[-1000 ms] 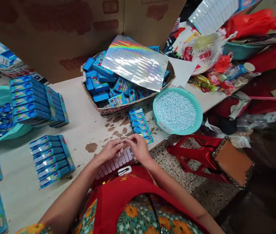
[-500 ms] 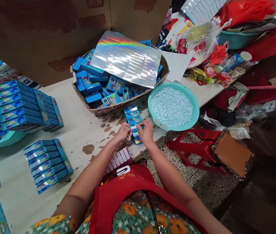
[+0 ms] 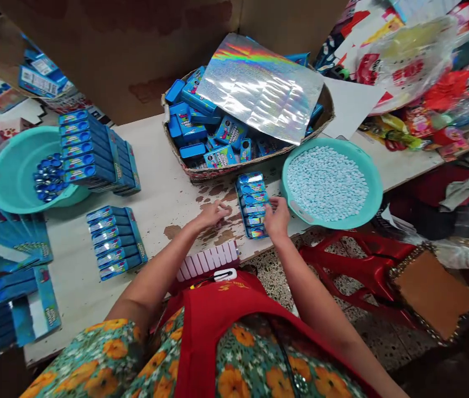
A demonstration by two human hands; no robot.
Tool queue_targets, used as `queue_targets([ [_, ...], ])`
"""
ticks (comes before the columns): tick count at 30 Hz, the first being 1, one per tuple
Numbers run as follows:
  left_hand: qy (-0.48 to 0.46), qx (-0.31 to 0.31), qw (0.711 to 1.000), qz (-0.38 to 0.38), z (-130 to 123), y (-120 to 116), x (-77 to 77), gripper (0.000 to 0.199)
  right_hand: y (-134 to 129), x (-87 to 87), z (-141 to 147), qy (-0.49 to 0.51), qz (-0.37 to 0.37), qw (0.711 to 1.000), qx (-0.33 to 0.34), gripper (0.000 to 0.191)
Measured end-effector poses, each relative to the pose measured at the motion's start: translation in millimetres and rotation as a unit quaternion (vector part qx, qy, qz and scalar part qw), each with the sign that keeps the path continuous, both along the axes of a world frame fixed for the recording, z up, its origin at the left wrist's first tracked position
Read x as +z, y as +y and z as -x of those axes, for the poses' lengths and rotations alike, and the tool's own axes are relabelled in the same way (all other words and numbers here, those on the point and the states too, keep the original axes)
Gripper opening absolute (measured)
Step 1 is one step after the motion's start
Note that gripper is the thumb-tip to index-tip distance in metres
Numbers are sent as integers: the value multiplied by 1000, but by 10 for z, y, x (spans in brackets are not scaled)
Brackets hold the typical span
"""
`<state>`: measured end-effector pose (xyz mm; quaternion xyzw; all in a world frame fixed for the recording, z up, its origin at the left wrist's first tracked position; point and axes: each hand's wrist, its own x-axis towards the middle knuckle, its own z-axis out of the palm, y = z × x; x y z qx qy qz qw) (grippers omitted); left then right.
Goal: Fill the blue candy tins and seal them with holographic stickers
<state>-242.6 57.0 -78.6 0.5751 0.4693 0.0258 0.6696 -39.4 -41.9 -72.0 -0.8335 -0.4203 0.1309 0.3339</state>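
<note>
A short row of small blue boxes point(image 3: 253, 205) lies on the table in front of me. Left of the row, my left hand point(image 3: 214, 214) hovers over the stained tabletop, fingers apart and holding nothing. My right hand point(image 3: 276, 216) is at the row's right side, its fingers apart and close to or touching the boxes. A turquoise basin point(image 3: 377, 190) full of pale blue pellets point(image 3: 328, 179) stands right of that hand. Behind the row is a cardboard tray point(image 3: 207, 176) of loose blue boxes, partly covered by a shiny holographic sheet point(image 3: 263, 88).
Stacked blue boxes point(image 3: 93, 149) and a lower group point(image 3: 114, 240) stand on the left, beside a turquoise basin point(image 3: 6, 177) with shiny blue pieces. A strip of white labels point(image 3: 209, 260) lies at the table's near edge. A red stool point(image 3: 350, 249) is at the right.
The view has shifted left, so things appear farther right. My left hand has come away from the row of boxes and opened. My right hand has loosened at the row's right side.
</note>
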Motion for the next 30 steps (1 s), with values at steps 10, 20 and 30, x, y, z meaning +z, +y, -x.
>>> queue_targets([
  [10,137,-8,985,102,2001,-766,325,25,-63,320,1423,196,0,901,388,19],
  [20,78,250,958,120,2075,-960,54,25,-160,-120,2315,8,161,735,658,61],
  [30,126,246,956,95,2009,-869,-94,25,-103,64,2145,23,164,740,652,17],
])
